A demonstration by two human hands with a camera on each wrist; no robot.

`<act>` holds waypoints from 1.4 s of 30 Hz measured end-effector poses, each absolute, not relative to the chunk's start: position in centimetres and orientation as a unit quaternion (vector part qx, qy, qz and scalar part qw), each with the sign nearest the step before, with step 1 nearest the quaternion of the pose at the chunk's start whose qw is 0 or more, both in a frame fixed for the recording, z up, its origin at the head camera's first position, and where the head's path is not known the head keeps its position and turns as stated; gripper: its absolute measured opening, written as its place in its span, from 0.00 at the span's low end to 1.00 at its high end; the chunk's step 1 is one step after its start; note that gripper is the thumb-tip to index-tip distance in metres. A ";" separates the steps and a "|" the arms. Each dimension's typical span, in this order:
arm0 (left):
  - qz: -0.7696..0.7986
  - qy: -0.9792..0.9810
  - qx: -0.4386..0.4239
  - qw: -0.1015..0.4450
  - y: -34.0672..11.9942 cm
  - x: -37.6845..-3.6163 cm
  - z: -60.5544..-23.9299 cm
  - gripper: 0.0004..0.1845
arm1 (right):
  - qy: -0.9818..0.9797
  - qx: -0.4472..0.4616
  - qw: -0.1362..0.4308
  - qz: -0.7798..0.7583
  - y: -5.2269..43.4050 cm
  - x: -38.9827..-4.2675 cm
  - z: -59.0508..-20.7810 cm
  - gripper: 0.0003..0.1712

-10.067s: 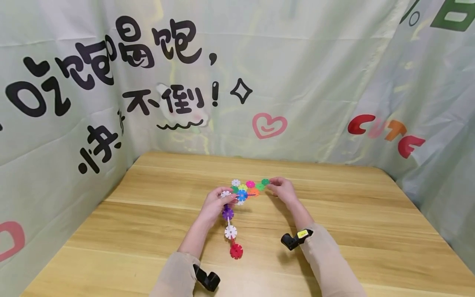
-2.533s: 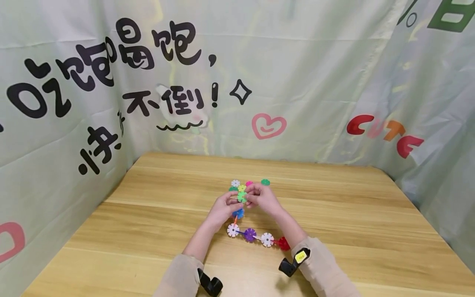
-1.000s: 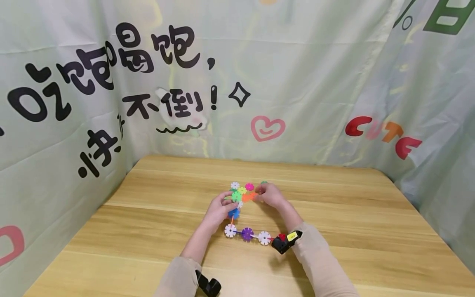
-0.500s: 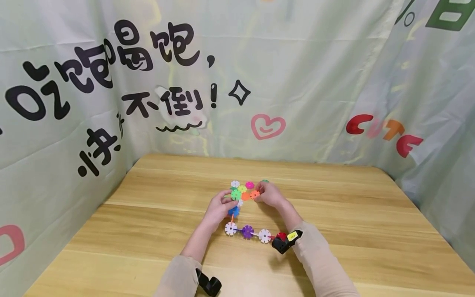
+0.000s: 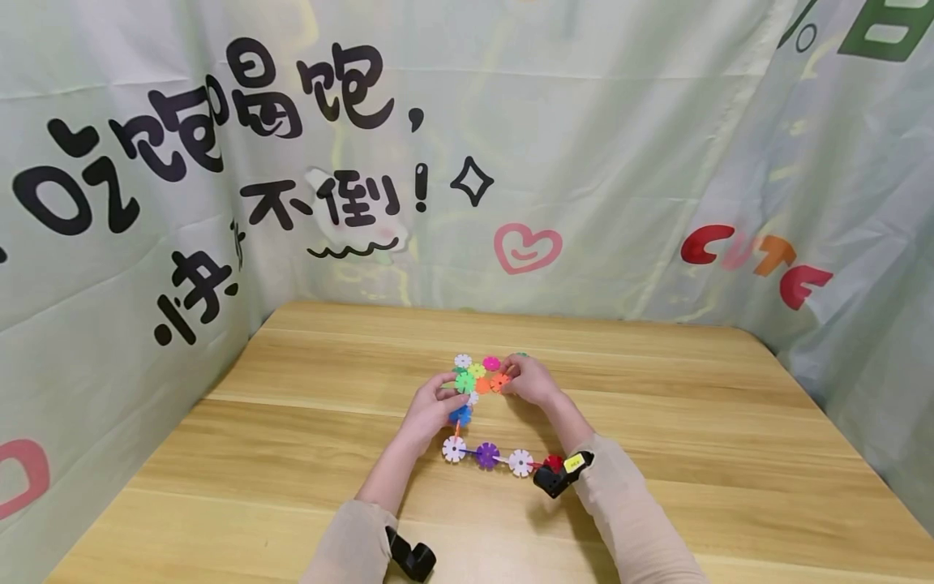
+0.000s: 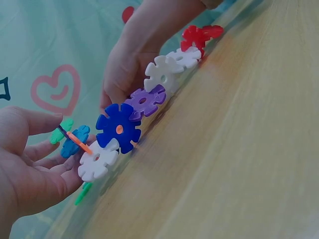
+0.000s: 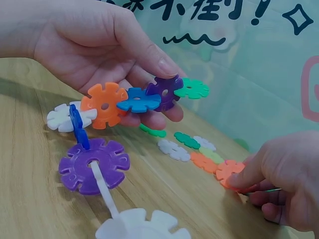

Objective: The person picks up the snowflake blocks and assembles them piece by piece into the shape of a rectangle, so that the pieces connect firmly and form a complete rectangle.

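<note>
My left hand (image 5: 430, 410) holds a chain of interlocking snowflake discs by its far end. Its thumb presses a purple snowflake disc (image 7: 165, 93), and a bright green snowflake disc (image 5: 464, 382) is slotted on beyond that. From there the chain runs through a blue disc (image 7: 138, 100) and an orange disc (image 7: 105, 106) to a white disc (image 5: 454, 448), then bends right through purple and white to red (image 5: 553, 464). My right hand (image 5: 536, 381) pinches a loose orange snowflake disc (image 7: 230, 172) between thumb and fingers, low over the table.
Several loose discs lie on the wooden table (image 5: 328, 454) between and behind the hands: white (image 5: 463, 361), yellow (image 5: 477, 371), pink (image 5: 491, 364) and another orange (image 5: 483, 386). A dark green disc (image 5: 521, 354) is mostly hidden behind the right hand. A printed curtain (image 5: 620, 162) surrounds the table.
The chain gained a bright green disc at its held end, and its red end swung right. My right hand has left that green disc, moved right and taken hold of an orange disc.
</note>
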State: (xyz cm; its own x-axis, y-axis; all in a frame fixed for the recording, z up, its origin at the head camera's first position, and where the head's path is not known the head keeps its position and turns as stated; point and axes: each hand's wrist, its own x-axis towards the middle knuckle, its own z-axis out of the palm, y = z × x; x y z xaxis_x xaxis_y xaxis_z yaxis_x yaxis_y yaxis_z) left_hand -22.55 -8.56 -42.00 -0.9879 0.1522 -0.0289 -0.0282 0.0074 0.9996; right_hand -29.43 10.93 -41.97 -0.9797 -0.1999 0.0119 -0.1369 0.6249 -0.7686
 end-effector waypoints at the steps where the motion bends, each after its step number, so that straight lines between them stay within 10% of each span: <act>1: 0.703 0.707 0.043 0.064 -8.6 -22.5 -42.0 0.27 | 0.900 -0.094 0.036 -0.424 11.0 -29.4 -42.0 0.13; 42: 0.700 0.709 0.046 0.064 -8.6 -22.7 -42.3 0.28 | 0.762 -0.110 0.077 -0.633 11.1 -25.1 -41.2 0.09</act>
